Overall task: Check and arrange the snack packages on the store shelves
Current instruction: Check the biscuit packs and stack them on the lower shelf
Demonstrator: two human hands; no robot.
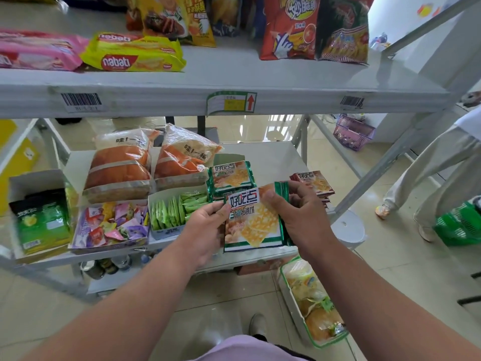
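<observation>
Hands (208, 222) (299, 217) pinch cracker pack (253, 225) between them, seemingly upright.

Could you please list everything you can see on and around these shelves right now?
green biscuit pack: one, held above middle shelf front
matching green packs: a few, middle shelf, behind it
brown biscuit packs: small stack, middle shelf, right
orange bread bags: two, middle shelf, back
candy box: one, mixed colours, front
green sachet box: one, front
yellow wafer pack: one, top shelf
pink wafer pack: one, top shelf, left
chip bags: several, top shelf
left hand: holds pack's left edge
right hand: holds its right edge
</observation>
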